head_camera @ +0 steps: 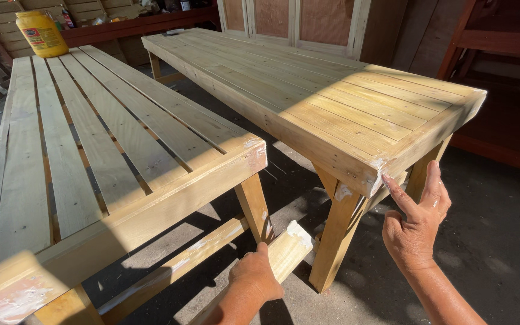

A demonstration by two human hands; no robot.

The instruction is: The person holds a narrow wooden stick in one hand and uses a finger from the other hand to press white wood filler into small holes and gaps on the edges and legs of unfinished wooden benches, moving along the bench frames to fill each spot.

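My left hand grips a short wooden stick whose end carries white filler, low between the two benches. My right hand is raised with its index finger pressed to the white-smeared corner of the solid-top wooden table on the right. The slatted wooden table stands to the left, with white filler on its near corners.
A yellow plastic jug stands at the far end of the slatted table. Wooden panels and a red-brown frame line the back and right. The ground below is grey concrete, partly in sunlight.
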